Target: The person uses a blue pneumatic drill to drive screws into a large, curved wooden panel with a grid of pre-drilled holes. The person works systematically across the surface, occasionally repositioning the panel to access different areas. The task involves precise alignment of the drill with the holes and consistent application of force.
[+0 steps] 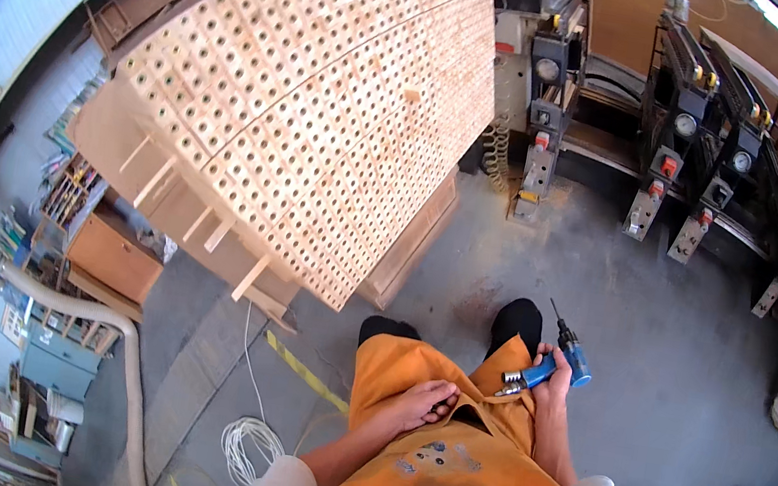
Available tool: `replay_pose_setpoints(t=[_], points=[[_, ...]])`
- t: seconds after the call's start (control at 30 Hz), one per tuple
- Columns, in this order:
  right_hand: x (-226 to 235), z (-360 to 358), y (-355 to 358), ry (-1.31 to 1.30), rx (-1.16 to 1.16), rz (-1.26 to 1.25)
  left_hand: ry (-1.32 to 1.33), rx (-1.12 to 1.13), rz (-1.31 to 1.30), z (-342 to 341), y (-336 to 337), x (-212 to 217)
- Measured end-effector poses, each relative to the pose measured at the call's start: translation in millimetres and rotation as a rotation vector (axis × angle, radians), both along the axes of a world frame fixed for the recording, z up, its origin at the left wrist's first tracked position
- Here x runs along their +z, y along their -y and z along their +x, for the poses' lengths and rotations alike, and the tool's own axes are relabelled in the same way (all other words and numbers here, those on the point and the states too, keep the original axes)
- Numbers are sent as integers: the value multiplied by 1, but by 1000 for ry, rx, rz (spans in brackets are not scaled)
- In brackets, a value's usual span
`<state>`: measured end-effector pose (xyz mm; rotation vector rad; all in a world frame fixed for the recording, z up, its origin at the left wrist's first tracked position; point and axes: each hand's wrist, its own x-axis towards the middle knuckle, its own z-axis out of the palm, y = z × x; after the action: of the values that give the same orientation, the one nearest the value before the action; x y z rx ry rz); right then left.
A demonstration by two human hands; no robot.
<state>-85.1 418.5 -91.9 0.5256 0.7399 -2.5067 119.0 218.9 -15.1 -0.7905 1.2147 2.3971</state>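
My right hand (pixel 549 366) is wrapped round the grip of a blue pistol-shaped drill (pixel 574 359), to the right of my knees. Its long thin dark bit points up and away from me. A silver fitting sticks out at the grip's lower end. My left hand (pixel 430 405) is closed against the front of my orange apron (pixel 442 457), beside a dark opening in the cloth. Something small and dark shows at its curled fingers, too hidden to name. Ahead to the left stands a large pale wooden worktop (pixel 329 103) covered in rows of round holes, apart from both hands.
Wooden bars (pixel 251 278) jut from the worktop's near left edge. A coiled white cable (pixel 250 449) lies on the grey floor, near a yellow floor line (pixel 309 377). A thick hose (pixel 133 376) runs at the left. Clamping machines (pixel 661 173) line the far right.
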Motion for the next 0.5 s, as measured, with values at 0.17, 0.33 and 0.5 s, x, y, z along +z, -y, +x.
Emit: replay_pose_setpoints(t=[0.17,0.33,0.5], points=[[13,-20,8,7,-19,55,-95,-93,-37,-58,18,28],[8,-37,37,94,62,146,11,-90,186,-116,26,11],[-26,-67,50,127,216,150,4,-493,187,-152,38,9]])
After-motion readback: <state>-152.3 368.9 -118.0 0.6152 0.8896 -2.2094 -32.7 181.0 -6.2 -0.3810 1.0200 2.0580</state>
